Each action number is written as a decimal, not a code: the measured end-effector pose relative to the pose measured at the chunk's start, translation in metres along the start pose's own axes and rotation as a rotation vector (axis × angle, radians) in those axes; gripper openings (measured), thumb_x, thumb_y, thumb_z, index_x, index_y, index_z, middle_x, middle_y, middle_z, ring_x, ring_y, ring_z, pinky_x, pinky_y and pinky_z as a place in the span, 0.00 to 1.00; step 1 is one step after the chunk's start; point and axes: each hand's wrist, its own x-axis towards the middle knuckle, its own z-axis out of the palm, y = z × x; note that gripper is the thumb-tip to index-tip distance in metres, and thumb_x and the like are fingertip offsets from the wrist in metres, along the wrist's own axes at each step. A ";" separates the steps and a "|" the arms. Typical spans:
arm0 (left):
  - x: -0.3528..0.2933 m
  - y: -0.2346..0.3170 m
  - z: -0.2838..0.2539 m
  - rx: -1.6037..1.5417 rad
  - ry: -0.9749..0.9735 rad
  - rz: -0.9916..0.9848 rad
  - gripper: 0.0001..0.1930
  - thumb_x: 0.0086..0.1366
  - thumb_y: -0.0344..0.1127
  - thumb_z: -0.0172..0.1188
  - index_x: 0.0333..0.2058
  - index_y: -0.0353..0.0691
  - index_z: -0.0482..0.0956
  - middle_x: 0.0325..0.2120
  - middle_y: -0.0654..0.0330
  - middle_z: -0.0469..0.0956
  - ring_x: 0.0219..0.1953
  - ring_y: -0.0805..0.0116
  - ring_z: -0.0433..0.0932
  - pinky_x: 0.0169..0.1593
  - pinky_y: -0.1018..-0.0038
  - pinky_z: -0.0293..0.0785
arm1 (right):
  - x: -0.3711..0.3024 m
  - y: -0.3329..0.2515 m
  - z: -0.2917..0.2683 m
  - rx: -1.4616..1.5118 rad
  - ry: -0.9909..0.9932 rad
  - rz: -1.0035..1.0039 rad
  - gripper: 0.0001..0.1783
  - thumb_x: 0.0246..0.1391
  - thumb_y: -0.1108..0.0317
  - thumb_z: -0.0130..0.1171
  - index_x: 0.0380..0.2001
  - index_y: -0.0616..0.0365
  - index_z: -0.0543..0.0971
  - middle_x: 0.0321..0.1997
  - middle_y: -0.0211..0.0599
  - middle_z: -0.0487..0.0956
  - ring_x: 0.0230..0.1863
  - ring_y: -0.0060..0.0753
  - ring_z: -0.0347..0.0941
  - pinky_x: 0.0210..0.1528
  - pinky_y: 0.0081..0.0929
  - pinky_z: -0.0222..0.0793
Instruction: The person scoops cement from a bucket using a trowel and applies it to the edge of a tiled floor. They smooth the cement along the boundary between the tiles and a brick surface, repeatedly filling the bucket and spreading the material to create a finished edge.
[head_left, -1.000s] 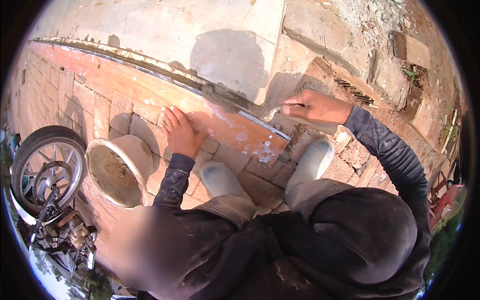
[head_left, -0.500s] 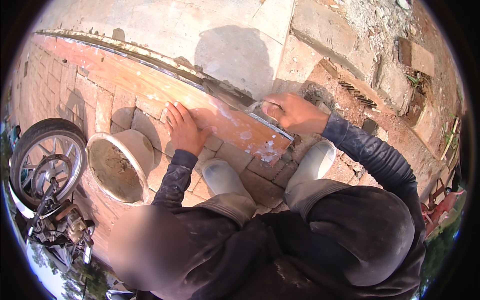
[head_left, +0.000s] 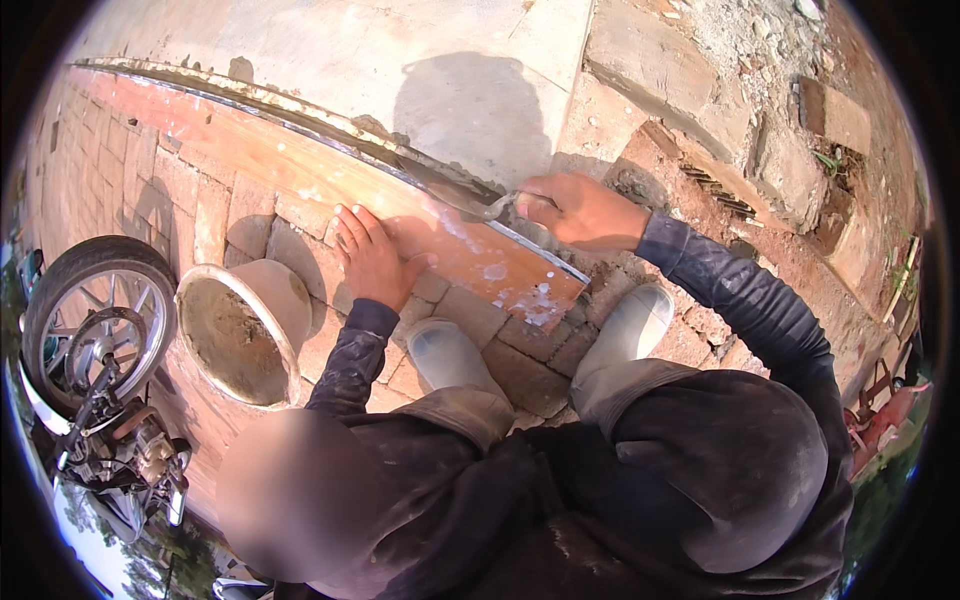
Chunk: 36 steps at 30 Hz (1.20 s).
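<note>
A long orange-brown board (head_left: pixel 300 172), spotted with white near its right end, lies along the edge of a concrete slab (head_left: pixel 330 60). My left hand (head_left: pixel 377 255) rests flat on the board with its fingers spread. Past the board's far edge, my right hand (head_left: pixel 585 212) is closed around the handle of a trowel (head_left: pixel 496 207). The trowel's curved metal neck shows beside my fingers. Its blade points left into the narrow gap between board and slab, where wet grey mortar shows. Most of the handle is hidden in my fist.
A mortar-stained bucket (head_left: pixel 296 300) stands left of my left arm, tipped toward me in view. Beyond it is a motorbike wheel (head_left: pixel 98 325). Paving bricks (head_left: pixel 525 375) lie under my boots (head_left: pixel 640 315). Broken concrete and rubble (head_left: pixel 750 60) cover the right side.
My right hand has shifted slightly left and away from me with the trowel, along the board's far edge. My left hand stays on the board.
</note>
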 end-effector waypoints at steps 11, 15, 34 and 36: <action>-0.001 0.001 0.000 0.004 0.022 0.005 0.65 0.45 0.62 0.71 0.65 0.21 0.43 0.66 0.27 0.43 0.69 0.33 0.46 0.67 0.43 0.48 | -0.074 -0.003 -0.009 -0.083 0.031 0.094 0.22 0.63 0.58 0.50 0.45 0.71 0.76 0.36 0.62 0.78 0.41 0.62 0.75 0.45 0.46 0.70; -0.002 -0.003 0.003 -0.004 0.012 -0.002 0.64 0.45 0.62 0.71 0.65 0.22 0.43 0.66 0.28 0.42 0.69 0.33 0.46 0.67 0.43 0.47 | -0.078 -0.019 -0.015 -0.038 -0.043 0.141 0.20 0.63 0.60 0.50 0.45 0.69 0.76 0.32 0.62 0.77 0.37 0.61 0.75 0.41 0.45 0.70; -0.002 -0.002 -0.001 0.006 -0.017 -0.023 0.64 0.45 0.61 0.72 0.65 0.22 0.43 0.66 0.28 0.42 0.69 0.33 0.45 0.67 0.44 0.46 | -0.079 -0.016 -0.011 0.401 -0.100 0.270 0.19 0.68 0.57 0.48 0.42 0.65 0.77 0.18 0.36 0.73 0.18 0.25 0.72 0.23 0.26 0.67; -0.003 -0.003 0.000 -0.006 -0.007 -0.022 0.64 0.45 0.61 0.72 0.65 0.22 0.43 0.66 0.28 0.42 0.69 0.33 0.45 0.67 0.44 0.46 | -0.084 -0.019 -0.018 0.385 -0.096 0.304 0.20 0.68 0.57 0.47 0.43 0.66 0.77 0.17 0.31 0.71 0.18 0.18 0.70 0.23 0.23 0.67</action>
